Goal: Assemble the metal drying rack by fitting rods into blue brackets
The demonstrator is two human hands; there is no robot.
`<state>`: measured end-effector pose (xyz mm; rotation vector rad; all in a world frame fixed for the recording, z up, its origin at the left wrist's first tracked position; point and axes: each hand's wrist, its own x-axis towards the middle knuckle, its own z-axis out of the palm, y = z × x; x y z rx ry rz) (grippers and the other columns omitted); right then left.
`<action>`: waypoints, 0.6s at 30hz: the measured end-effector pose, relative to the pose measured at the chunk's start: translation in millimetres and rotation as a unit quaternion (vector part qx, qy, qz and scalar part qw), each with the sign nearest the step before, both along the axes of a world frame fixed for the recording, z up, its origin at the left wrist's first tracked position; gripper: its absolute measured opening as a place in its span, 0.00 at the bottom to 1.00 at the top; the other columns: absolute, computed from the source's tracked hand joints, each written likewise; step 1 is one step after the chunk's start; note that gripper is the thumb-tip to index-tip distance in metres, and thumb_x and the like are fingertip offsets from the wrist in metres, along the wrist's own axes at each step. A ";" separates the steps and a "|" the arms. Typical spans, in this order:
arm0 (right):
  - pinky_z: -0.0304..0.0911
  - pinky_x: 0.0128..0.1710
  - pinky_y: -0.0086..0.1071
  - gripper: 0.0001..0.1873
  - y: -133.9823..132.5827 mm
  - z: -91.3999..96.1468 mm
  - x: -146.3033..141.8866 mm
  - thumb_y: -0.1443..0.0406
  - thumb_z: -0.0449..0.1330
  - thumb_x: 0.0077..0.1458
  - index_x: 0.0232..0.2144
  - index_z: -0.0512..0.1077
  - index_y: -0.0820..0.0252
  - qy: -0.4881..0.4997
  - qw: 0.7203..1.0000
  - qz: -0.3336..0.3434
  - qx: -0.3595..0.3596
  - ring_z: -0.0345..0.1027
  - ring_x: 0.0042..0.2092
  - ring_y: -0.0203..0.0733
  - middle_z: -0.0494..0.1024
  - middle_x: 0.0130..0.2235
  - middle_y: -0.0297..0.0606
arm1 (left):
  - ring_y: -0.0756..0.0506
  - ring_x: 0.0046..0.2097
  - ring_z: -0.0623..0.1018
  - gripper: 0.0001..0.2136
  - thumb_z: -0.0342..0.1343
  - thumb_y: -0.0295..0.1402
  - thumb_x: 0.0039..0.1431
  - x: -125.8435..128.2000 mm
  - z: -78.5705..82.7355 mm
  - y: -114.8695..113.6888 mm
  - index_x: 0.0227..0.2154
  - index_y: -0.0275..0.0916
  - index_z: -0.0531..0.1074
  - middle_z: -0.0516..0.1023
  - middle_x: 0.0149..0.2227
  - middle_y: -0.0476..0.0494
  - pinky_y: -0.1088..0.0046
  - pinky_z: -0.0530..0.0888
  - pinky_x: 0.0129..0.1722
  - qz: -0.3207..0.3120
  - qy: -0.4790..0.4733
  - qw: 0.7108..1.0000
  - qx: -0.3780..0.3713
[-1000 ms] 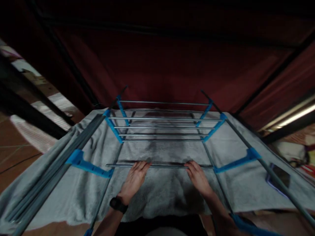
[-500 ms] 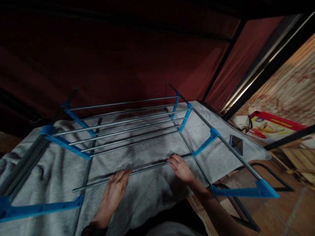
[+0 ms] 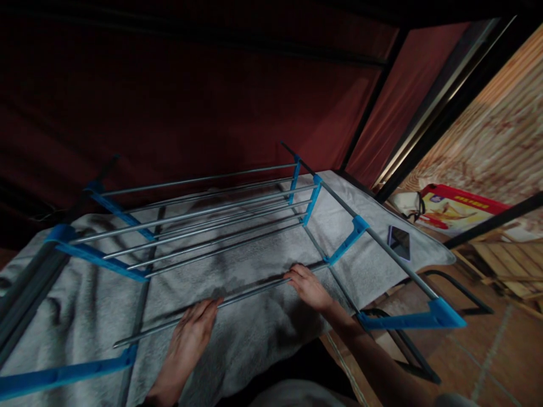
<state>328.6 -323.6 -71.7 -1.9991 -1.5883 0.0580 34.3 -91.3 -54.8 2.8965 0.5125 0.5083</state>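
Rod (image 3: pixel 250 292), thin grey metal, lies slantwise on a grey towel (image 3: pixel 85 305) inside the drying rack (image 3: pixel 102 257). Its right end sits at a blue bracket (image 3: pixel 345 244). Left hand (image 3: pixel 189 336): fingers stretched flat, tips touching the rod. Right hand (image 3: pixel 309 288): fingers extended, laid loosely on the rod near its right end, not closed round it. Phone (image 3: pixel 399 242) lies on the towel's right edge, well apart.

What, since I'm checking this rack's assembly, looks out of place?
The rod under the left hand and right hand looks loose: its left end lies free beside the blue bracket, unlike the fitted rods beyond.
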 end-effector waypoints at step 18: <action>0.64 0.58 0.47 0.17 -42.1 -9.6 -8.3 0.64 0.47 0.69 0.52 0.73 0.55 0.034 0.985 -0.132 0.105 0.67 0.56 0.48 0.73 0.53 0.45 | 0.42 0.45 0.80 0.17 0.44 0.40 0.70 4.5 5.1 -10.5 0.47 0.44 0.78 0.82 0.43 0.44 0.62 0.78 0.47 0.004 -0.012 0.998 -0.063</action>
